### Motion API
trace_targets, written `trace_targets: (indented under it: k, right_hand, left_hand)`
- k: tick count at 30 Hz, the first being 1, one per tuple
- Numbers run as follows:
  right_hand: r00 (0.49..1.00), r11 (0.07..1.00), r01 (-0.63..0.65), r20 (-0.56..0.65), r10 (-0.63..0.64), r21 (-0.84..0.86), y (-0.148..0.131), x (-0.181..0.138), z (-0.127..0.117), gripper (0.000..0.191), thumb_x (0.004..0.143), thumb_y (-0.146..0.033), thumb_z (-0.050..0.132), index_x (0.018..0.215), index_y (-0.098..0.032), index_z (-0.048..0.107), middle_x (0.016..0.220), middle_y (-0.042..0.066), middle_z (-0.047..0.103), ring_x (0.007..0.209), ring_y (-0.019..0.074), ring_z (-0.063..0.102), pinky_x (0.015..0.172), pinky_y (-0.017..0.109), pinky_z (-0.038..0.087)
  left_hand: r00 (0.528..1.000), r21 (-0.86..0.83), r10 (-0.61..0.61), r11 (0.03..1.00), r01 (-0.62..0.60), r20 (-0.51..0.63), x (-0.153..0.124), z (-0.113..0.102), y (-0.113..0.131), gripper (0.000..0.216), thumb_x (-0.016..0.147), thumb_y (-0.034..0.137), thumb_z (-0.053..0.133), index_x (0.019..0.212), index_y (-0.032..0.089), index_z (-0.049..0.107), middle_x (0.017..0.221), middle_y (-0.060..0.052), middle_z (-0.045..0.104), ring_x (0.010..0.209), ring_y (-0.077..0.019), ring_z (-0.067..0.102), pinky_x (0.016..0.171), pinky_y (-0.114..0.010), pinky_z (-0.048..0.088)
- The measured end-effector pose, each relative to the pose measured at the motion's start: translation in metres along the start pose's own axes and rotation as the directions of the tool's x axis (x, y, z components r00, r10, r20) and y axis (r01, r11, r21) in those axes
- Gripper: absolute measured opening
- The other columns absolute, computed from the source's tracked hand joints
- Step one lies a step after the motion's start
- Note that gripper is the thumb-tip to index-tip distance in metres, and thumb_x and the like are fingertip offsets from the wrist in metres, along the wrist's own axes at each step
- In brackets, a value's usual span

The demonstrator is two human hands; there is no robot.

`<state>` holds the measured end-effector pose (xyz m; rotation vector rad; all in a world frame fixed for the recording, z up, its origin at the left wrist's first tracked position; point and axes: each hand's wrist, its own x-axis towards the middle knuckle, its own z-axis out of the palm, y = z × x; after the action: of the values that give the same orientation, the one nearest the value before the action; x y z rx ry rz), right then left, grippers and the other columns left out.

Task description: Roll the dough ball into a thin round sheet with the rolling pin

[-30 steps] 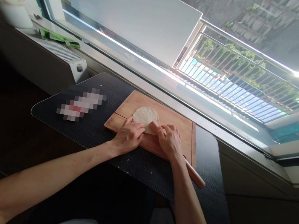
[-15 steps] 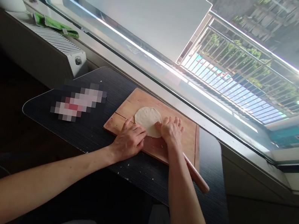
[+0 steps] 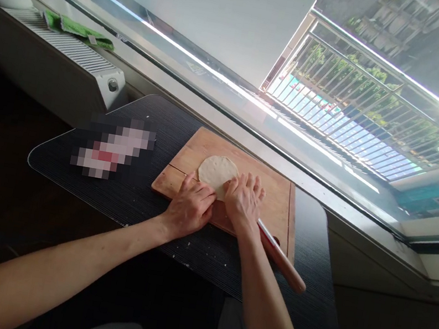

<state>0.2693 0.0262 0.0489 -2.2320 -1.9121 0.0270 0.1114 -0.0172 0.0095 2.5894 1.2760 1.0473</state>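
Note:
A flat, round sheet of dough (image 3: 217,170) lies on a wooden cutting board (image 3: 279,200) in the head view. My left hand (image 3: 190,209) is at its near left edge, fingers curled in and thumb against the rim; the hand seems to hold that edge, though its fingertips are partly hidden. Flat over the right side of the dough is my right hand (image 3: 244,199), fingers stretched out. Beneath its palm and wrist runs a wooden rolling pin (image 3: 287,265), slanting off the board's near right corner. The pin's far end is hidden by my hands.
The board rests on a dark table (image 3: 159,121) with scattered crumbs. A blurred-out pinkish item (image 3: 116,150) lies left of the board. Beyond the table are a radiator (image 3: 66,49) with a green cloth (image 3: 77,30), and a window with a railing outside.
My right hand has slid slightly left, further onto the dough, and more of the rolling pin shows beside the wrist. My left hand stays at the dough's edge.

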Motion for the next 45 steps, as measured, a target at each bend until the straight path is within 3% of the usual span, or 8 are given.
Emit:
trace_targets:
  k: [7, 12, 17, 22, 27, 33, 39, 45]
  right_hand:
    - [0.987, 0.987, -0.156, 0.035, 0.155, 0.045, 0.009, 0.018, -0.004, 0.049, 0.1, -0.033, 0.024, 0.13, -0.01, 0.056, 0.152, 0.021, 0.042, 0.145, 0.0347, 0.028, 0.114, 0.062, 0.023]
    - [0.999, 0.999, 0.036, -0.022, -0.036, -0.001, 0.003, 0.005, -0.003, 0.053, 0.101, -0.037, 0.025, 0.139, -0.008, 0.049, 0.154, 0.019, 0.039, 0.148, 0.0339, 0.022, 0.118, 0.057, 0.018]
    - [0.992, 0.993, -0.118, 0.044, 0.118, 0.002, 0.006, 0.01, -0.005, 0.053, 0.101, -0.037, 0.024, 0.134, -0.008, 0.053, 0.153, 0.019, 0.041, 0.147, 0.0357, 0.026, 0.116, 0.059, 0.021]
    - [0.995, 0.995, 0.092, -0.041, -0.094, -0.047, -0.006, -0.014, 0.002, 0.056, 0.102, -0.034, 0.024, 0.147, -0.005, 0.04, 0.157, 0.018, 0.036, 0.15, 0.0311, 0.018, 0.12, 0.054, 0.014]
    - [0.994, 0.996, -0.088, 0.057, 0.089, -0.03, 0.005, 0.001, -0.002, 0.057, 0.103, -0.04, 0.023, 0.136, -0.006, 0.054, 0.159, 0.02, 0.031, 0.15, 0.0335, 0.018, 0.118, 0.056, 0.018]
    - [0.992, 0.992, 0.123, 0.006, -0.123, -0.022, 0.002, -0.014, 0.002, 0.058, 0.102, -0.04, 0.023, 0.146, -0.008, 0.044, 0.158, 0.018, 0.033, 0.151, 0.0292, 0.019, 0.12, 0.053, 0.016]
    - [0.994, 0.998, -0.069, 0.085, 0.068, 0.0, 0.017, 0.012, -0.003, 0.06, 0.101, -0.044, 0.022, 0.135, -0.005, 0.055, 0.159, 0.021, 0.029, 0.15, 0.0349, 0.018, 0.118, 0.059, 0.017]
    - [0.995, 0.995, 0.103, 0.018, -0.103, -0.01, 0.012, 0.0, 0.003, 0.058, 0.102, -0.044, 0.022, 0.14, -0.009, 0.05, 0.158, 0.019, 0.034, 0.15, 0.0314, 0.019, 0.118, 0.056, 0.016]
  left_hand:
    - [1.0, -0.002, -0.003, 1.0, 0.003, -0.021, 0.0, -0.001, 0.001, 0.023, 0.091, 0.017, 0.048, 0.1, 0.016, 0.069, 0.107, -0.008, 0.072, 0.105, -0.0245, 0.063, 0.118, -0.058, 0.02]
    - [1.0, -0.007, 0.003, 1.0, -0.003, -0.007, 0.001, -0.001, 0.001, 0.023, 0.091, 0.017, 0.048, 0.099, 0.016, 0.069, 0.106, -0.008, 0.072, 0.105, -0.0246, 0.063, 0.118, -0.058, 0.019]
    - [0.999, -0.009, -0.011, 1.0, 0.01, -0.035, 0.0, 0.0, 0.001, 0.023, 0.091, 0.017, 0.048, 0.099, 0.017, 0.069, 0.106, -0.007, 0.073, 0.104, -0.0235, 0.063, 0.119, -0.057, 0.018]
    - [1.0, -0.013, -0.003, 1.0, 0.003, -0.029, 0.0, 0.001, 0.0, 0.022, 0.091, 0.019, 0.049, 0.097, 0.017, 0.07, 0.107, -0.007, 0.073, 0.104, -0.0237, 0.063, 0.118, -0.057, 0.02]
    - [0.999, -0.011, -0.011, 1.0, 0.011, -0.04, 0.001, -0.001, 0.0, 0.022, 0.09, 0.017, 0.049, 0.099, 0.018, 0.069, 0.106, -0.007, 0.073, 0.104, -0.0233, 0.063, 0.117, -0.056, 0.021]
    - [1.0, -0.008, -0.003, 1.0, 0.002, -0.011, 0.0, 0.0, 0.0, 0.022, 0.092, 0.019, 0.048, 0.096, 0.017, 0.069, 0.104, -0.007, 0.072, 0.103, -0.0237, 0.063, 0.116, -0.057, 0.023]
    - [0.999, -0.002, -0.023, 1.0, 0.023, -0.024, 0.002, -0.001, 0.0, 0.023, 0.091, 0.018, 0.048, 0.098, 0.018, 0.07, 0.105, -0.006, 0.072, 0.103, -0.0225, 0.062, 0.117, -0.055, 0.021]
    - [1.0, 0.021, -0.001, 1.0, 0.001, 0.012, 0.0, -0.004, 0.002, 0.022, 0.09, 0.018, 0.048, 0.097, 0.017, 0.069, 0.104, -0.008, 0.072, 0.103, -0.0239, 0.062, 0.115, -0.057, 0.023]
